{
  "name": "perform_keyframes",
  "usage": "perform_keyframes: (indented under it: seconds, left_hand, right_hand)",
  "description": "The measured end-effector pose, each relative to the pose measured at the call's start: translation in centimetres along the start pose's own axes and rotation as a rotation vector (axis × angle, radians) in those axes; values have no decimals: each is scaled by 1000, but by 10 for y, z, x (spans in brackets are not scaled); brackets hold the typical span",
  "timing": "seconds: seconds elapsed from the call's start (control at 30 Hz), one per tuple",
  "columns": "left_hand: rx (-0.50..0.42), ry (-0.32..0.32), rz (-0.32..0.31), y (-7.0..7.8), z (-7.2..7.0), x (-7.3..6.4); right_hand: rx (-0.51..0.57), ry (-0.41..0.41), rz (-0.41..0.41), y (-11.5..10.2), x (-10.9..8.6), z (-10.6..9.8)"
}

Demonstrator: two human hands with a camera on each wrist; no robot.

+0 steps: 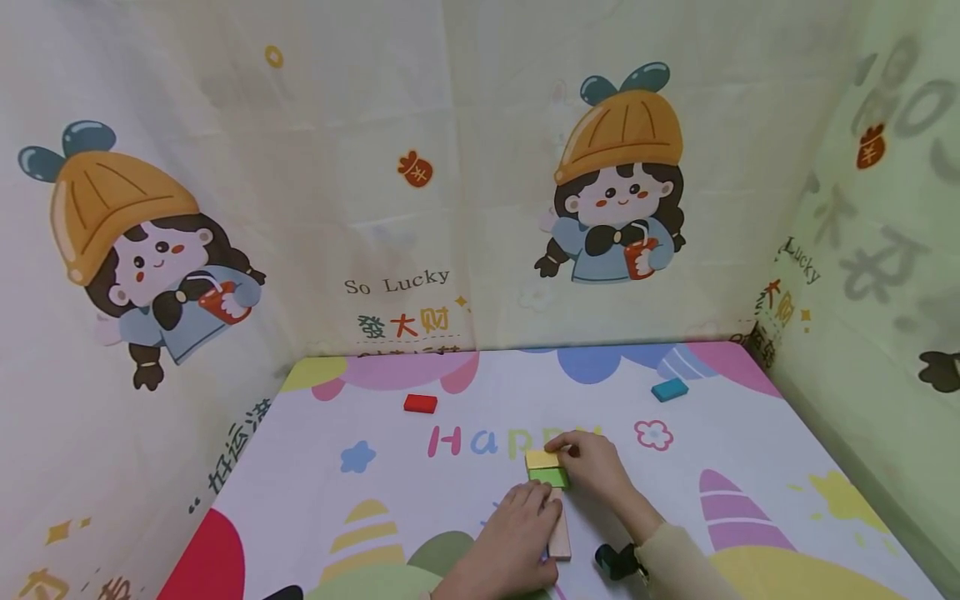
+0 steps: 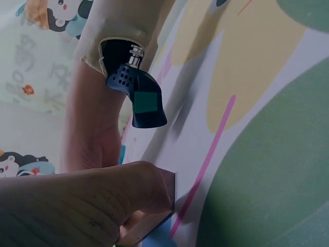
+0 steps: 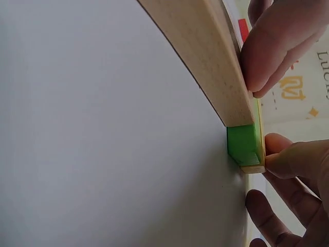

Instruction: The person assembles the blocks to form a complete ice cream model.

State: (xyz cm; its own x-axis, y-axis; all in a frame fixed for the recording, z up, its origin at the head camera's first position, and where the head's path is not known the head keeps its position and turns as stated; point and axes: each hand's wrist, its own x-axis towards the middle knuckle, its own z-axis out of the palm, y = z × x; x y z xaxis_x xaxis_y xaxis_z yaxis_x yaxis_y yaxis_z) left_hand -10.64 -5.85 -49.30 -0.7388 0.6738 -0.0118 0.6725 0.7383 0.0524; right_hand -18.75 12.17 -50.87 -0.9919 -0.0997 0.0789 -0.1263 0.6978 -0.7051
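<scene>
A long plain wooden block (image 1: 559, 537) lies on the table, and my left hand (image 1: 510, 533) grips it with the thumb at its near end. Against its far end lies a green block (image 1: 550, 477), also seen as a green block (image 3: 240, 143) in the right wrist view. A yellow block (image 1: 541, 459) sits just beyond the green one, touching or nearly so. My right hand (image 1: 597, 468) pinches the yellow block's right end. In the left wrist view, the left hand (image 2: 118, 195) covers much of the wooden block (image 2: 168, 188).
A red block (image 1: 421, 404) lies at the back left of the patterned table, and a blue block (image 1: 670, 390) at the back right. Printed cloth walls (image 1: 502, 317) stand behind and beside the table. A dark wrist device (image 2: 141, 98) hangs below the right sleeve.
</scene>
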Motion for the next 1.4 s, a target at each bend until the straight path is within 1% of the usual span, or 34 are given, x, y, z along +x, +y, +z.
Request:
perform_keyframes:
  seconds: [0.23,0.6,0.77,0.93,1.03,1.13,1.2,1.33,1.4]
  left_hand:
    - [25,17,-9,1,-3,-1]
    - [4,-13,-12,0,-6,0]
    - [2,-19,-9,0,-5,-1]
    - [14,-4,-6,0,-3,-1]
    - [20,13,-6,0,-3,-1]
    - [24,22,-7,1,-3,-2]
    - [22,14,-9,1,-3,-2]
    - [-7,-28,-13,0,-3,-1]
    - [-19,-33,-9,-1,-2,0]
  right_hand:
    - [6,3,7,-1,-2,-1]
    - [20,16,1,-2,-4,-2]
    - [-9,55,6,1,-5,1]
    - [-65,116,14,8,-5,-1]
    - [-96,143,31,15,-3,-6]
    - [-106,153,54,23,-1,-14]
    - [-107,151,70,29,0,-21]
    - [-124,142,85,42,2,-35]
    - [-143,142,96,49,3,-42]
